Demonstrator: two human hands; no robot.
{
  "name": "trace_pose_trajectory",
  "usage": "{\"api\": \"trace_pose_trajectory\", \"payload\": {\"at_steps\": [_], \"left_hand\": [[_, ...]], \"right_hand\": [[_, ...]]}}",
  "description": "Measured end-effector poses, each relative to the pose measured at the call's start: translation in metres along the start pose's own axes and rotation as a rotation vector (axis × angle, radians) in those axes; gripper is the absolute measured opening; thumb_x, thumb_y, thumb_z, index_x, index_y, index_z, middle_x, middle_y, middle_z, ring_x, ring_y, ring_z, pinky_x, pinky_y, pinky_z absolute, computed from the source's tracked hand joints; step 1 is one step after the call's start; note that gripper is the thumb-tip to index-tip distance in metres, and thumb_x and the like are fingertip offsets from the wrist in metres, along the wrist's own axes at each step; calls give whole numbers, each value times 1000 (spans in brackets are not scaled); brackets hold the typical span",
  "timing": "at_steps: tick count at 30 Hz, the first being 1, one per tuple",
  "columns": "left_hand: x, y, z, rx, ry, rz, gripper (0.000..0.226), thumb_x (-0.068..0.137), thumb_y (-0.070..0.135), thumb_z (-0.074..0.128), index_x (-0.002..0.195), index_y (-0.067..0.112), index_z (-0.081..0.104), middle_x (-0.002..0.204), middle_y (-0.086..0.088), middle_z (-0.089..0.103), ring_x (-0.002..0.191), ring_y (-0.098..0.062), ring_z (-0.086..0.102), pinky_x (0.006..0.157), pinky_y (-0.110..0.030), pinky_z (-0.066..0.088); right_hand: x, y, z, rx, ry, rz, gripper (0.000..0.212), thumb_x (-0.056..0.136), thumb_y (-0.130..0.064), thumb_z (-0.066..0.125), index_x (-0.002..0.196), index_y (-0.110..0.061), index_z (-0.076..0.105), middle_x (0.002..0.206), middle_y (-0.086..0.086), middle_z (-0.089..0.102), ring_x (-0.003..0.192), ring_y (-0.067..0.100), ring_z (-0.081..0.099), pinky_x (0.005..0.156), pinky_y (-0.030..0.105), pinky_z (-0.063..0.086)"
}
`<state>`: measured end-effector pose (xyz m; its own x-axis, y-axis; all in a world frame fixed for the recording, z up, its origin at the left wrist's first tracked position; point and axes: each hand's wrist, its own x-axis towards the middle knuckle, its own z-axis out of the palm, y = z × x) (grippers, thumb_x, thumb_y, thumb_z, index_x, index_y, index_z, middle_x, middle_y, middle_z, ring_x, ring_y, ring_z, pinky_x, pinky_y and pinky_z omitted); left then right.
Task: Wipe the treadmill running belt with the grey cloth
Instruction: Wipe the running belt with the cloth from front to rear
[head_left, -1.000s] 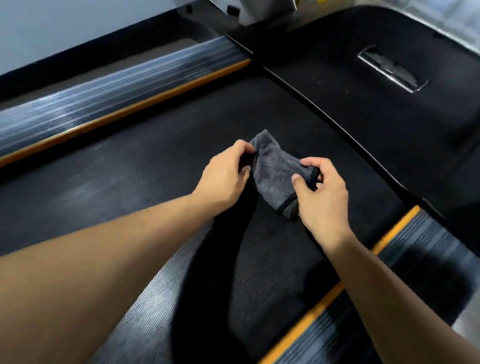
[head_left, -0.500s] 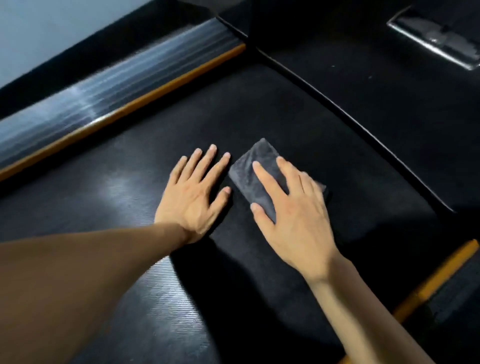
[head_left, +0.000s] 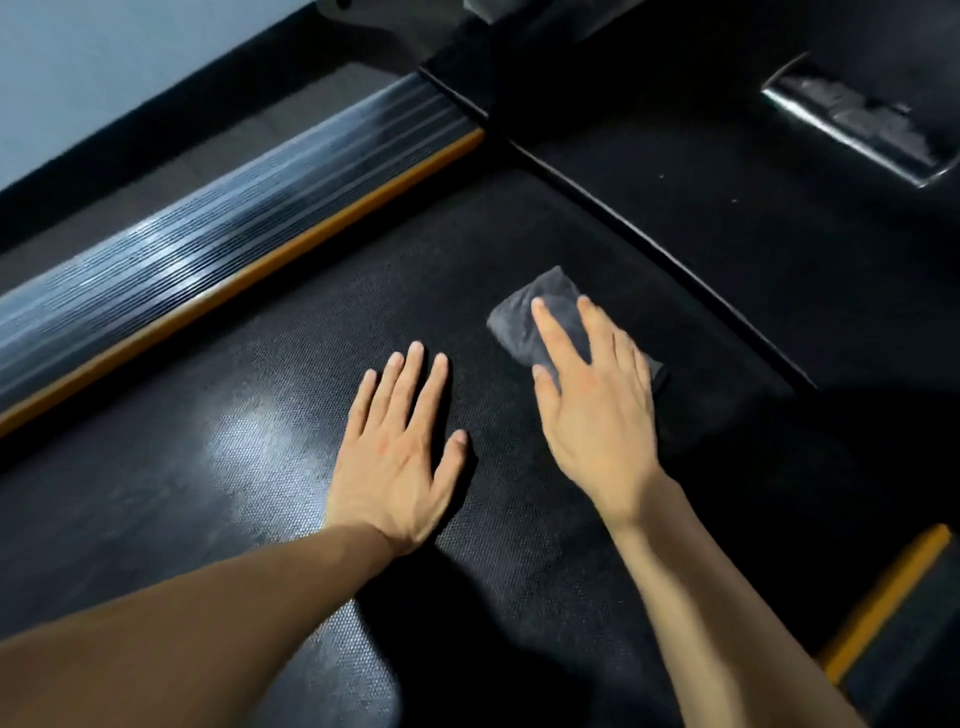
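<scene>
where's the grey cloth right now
In the head view the grey cloth lies flat on the running belt, right of centre, pinned under the right hand, near the belt's front edge.

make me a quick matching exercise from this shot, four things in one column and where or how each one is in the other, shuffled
Things:
1. grey cloth
2. left hand
3. right hand
4. orange strip

States:
A. flat and bare on the running belt, fingers spread
B. pressing down on the cloth
C. folded, lying on the belt near its front edge
D. runs along the ribbed side rail

Pairs: 1-C, 2-A, 3-B, 4-D
</scene>
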<state>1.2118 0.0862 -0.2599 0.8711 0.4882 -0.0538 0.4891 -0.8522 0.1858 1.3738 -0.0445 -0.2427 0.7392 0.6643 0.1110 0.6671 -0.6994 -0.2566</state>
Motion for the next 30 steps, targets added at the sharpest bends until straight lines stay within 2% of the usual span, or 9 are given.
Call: {"api": "trace_pose_trajectory", "payload": {"at_steps": [6, 9, 10, 13, 16, 22, 25, 27, 30], "left_hand": [[4, -3, -7, -21, -63, 42, 72, 101, 54, 21, 163, 22, 3, 171, -3, -4, 158, -19, -6, 128, -41, -1], [9, -46, -20, 72, -72, 210, 75, 98, 56, 25, 163, 20, 11, 171, -3, 7, 158, -21, 9, 127, -38, 5], [10, -61, -24, 98, -50, 206, 75, 98, 56, 27, 162, 20, 14, 170, -3, 10, 157, -22, 11, 127, -40, 7], [15, -79, -23, 64, -28, 107, 74, 99, 57, 27, 163, 25, 9, 171, -1, 4, 158, -21, 1, 128, -48, 6], [18, -76, -17, 61, -33, 143, 74, 98, 56, 28, 163, 25, 10, 171, -1, 5, 158, -22, 1, 127, -50, 8], [19, -80, -15, 23, -37, 158, 75, 97, 56, 33, 162, 21, 17, 170, -3, 10, 158, -25, 6, 126, -54, 13], [24, -81, -14, 37, -43, 162, 76, 97, 56, 33, 162, 20, 16, 170, -5, 10, 158, -26, 5, 126, -54, 12], [23, -81, -14, 44, -61, 157, 77, 97, 55, 33, 162, 19, 15, 171, -5, 9, 158, -26, 4, 126, -54, 13], [23, -79, -15, 44, -65, 155, 76, 97, 55, 33, 162, 19, 14, 171, -5, 8, 158, -26, 5, 125, -54, 14]], "right_hand": [[7, 0, 4, -31, -3, 35, 58, 101, -38, 44, 155, -35, 23, 161, 10, 24, 143, 28, 31, 117, 44, 28], [4, -6, 4, -64, 35, 31, 57, 102, -34, 42, 155, -30, 24, 166, 9, 10, 150, 27, 19, 122, 45, 21], [3, -9, 5, -82, 44, -3, 56, 102, -31, 40, 156, -27, 26, 166, 8, 8, 152, 25, 14, 124, 45, 17], [16, 1, 8, -50, 41, -149, 52, 102, -25, 41, 153, -20, 34, 164, 2, 21, 151, 21, 19, 122, 43, 24], [57, 10, 14, 0, 16, -300, 51, 100, -22, 46, 151, -20, 38, 161, 1, 30, 147, 23, 29, 118, 42, 31], [179, -20, 38, 20, 70, -134, 52, 97, -21, 51, 149, -20, 41, 157, 8, 36, 142, 29, 35, 115, 48, 32], [184, -39, 44, 73, 134, -44, 48, 94, -19, 52, 142, -19, 50, 150, 9, 44, 134, 31, 43, 111, 49, 36], [156, -61, 51, 119, 153, -191, 47, 88, -16, 54, 135, -16, 58, 142, 11, 53, 126, 33, 51, 105, 48, 41], [129, -81, 54, 159, 40, -396, 49, 85, -14, 57, 135, -18, 59, 140, 8, 56, 124, 30, 52, 102, 46, 41]]}}
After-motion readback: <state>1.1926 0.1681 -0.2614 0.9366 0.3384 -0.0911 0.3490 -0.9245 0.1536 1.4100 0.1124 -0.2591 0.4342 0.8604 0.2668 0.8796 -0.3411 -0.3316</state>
